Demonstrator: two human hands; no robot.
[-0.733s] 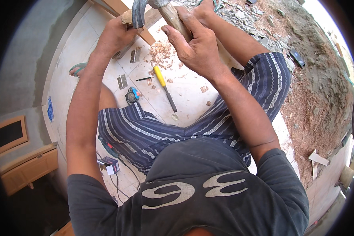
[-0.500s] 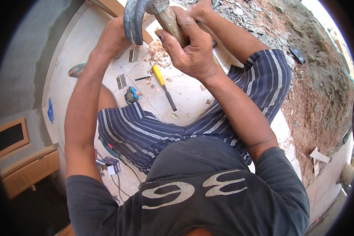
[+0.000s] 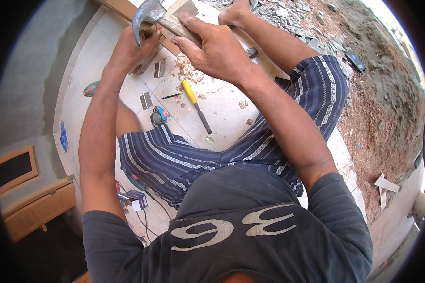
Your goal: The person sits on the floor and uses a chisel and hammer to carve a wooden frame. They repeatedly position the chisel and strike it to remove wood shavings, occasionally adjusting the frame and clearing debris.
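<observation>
My right hand (image 3: pixel 219 52) is closed around the wooden handle of a claw hammer (image 3: pixel 148 16), whose curved claw hangs over my left hand. My left hand (image 3: pixel 130 49) is closed at the end of a wooden board (image 3: pixel 169 45); a brownish end shows in its grip, but I cannot make out what it is. Between my legs, a yellow-handled chisel (image 3: pixel 190 92) lies on the tiles next to a dark pencil (image 3: pixel 172 95). Two metal hinges, one upper (image 3: pixel 160 68) and one lower (image 3: pixel 146 100), lie near a blue and black tape measure (image 3: pixel 158 115).
Wood chips (image 3: pixel 189 68) are scattered before me. A dark cylindrical end (image 3: pixel 251 52) shows beside my right wrist. Rubble (image 3: pixel 288 21) and a soil heap (image 3: pixel 382 94) lie to the right. By my left thigh are a power tool (image 3: pixel 134 200) and cord (image 3: pixel 148 226).
The hammer and my right hand have shifted left, and the claw has tilted. My left hand has dropped slightly, and more of its grip shows.
</observation>
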